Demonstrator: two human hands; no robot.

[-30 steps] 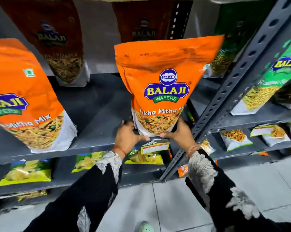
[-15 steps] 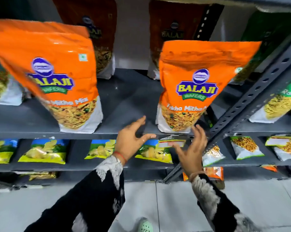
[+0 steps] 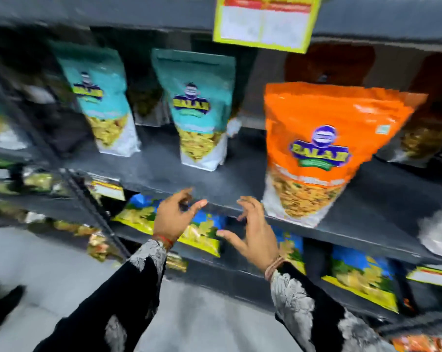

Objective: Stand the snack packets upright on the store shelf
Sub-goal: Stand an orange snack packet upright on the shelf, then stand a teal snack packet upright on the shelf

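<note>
The picture was blurred, seen from a camera on the person's head and looking down at a dark grey store shelf [image 3: 164, 171]. Two bare hands reached forward just in front of the shelf's near edge, neither one touching a packet. The left hand [image 3: 175, 217] had its fingers [image 3: 198, 205] loosely curled and spread, holding nothing. The right hand [image 3: 256, 233] sat just to its right, thumb pointing left and fingers [image 3: 247, 201] bent and apart, also holding nothing. Both arms wore black sleeves [image 3: 128, 295] with pale grey patterned cuffs, and each wrist had a thin band.

On the shelf, a large orange snack packet [image 3: 326, 148] stood upright at the right, near the front edge and just right of the right hand. Farther left and a little deeper stood two teal packets, one near the middle [image 3: 197, 107] and one to its left [image 3: 101, 100], both upright and well apart from each other. Darker packets stood behind them against the back, too dim to make out clearly.

A yellow-edged price card [image 3: 263, 21] hung from the shelf above. On the lower shelf lay flat blue and yellow packets [image 3: 202, 232], partly hidden behind the hands. The pale tiled floor [image 3: 62, 262] showed at the lower left.
</note>
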